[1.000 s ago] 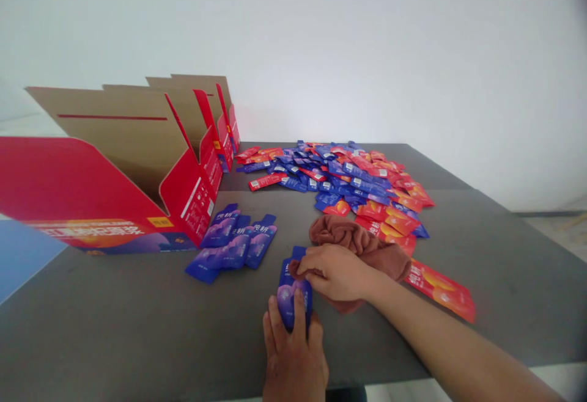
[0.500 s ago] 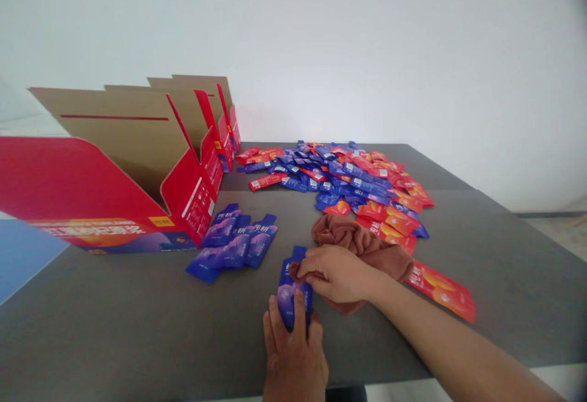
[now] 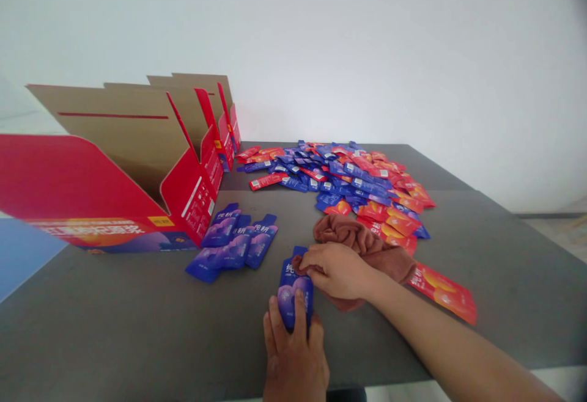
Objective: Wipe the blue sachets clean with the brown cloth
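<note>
A blue pouch (image 3: 288, 292) with purple fruit printed on it lies face up near the table's front. My left hand (image 3: 296, 353) has its fingers spread over the pouch's lower end and presses it to the table. Closed on a brown cloth (image 3: 339, 231), my right hand (image 3: 339, 270) presses a bunched corner of it on the pouch's upper right. The rest of the cloth lies crumpled behind and under that hand. To the left, several blue pouches (image 3: 236, 246) overlap. A red pouch (image 3: 444, 292) lies right of the cloth, partly beneath it.
Open red cardboard boxes (image 3: 188, 194) stand in a row along the left side, flaps raised. Toward the back of the dark grey table (image 3: 137, 328) spreads a heap of blue and red pouches (image 3: 343, 173). A white wall (image 3: 348, 54) rises behind.
My right hand has shifted slightly up and to the right with the cloth corner, baring more of the pouch's print. My left hand stays in place.
</note>
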Tool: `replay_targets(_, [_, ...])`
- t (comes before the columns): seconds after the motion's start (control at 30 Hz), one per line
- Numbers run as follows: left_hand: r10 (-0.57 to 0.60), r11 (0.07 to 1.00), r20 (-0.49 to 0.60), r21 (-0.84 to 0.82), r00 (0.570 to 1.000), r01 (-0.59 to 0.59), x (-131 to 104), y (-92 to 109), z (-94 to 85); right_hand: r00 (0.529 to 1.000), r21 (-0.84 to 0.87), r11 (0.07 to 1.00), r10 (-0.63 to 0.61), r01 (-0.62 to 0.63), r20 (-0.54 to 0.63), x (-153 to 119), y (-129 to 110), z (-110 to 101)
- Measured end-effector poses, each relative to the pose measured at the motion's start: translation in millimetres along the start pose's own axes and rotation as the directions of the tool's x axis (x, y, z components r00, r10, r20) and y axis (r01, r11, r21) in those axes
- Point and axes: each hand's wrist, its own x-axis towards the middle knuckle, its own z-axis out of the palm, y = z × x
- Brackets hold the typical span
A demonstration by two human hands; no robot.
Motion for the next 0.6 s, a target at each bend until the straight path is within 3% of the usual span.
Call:
replay_targets(0.13, [-0.012, 1.000, -0.001, 0.008, 1.000, 0.012, 0.4, 0.4, -0.4, 1.000, 0.017, 1.000, -0.011, 0.011, -0.006, -0.3, 0.0, -0.5])
replay_targets(0.4, [-0.010, 1.000, -0.014, -0.002, 1.000, 0.010, -0.6, -0.4, 2.2, 0.983, 0.078, 0.982, -0.174, 0.169, 0.057, -5.4, -6.9, -4.2])
replay_targets(0.6, [-0.009, 1.000, 0.000, 0.000, 1.000, 0.009, 0.1, -0.8, 0.4, 0.990, 0.051, 0.990, -0.134, 0.132, 0.039, -3.3, -7.2, -3.2])
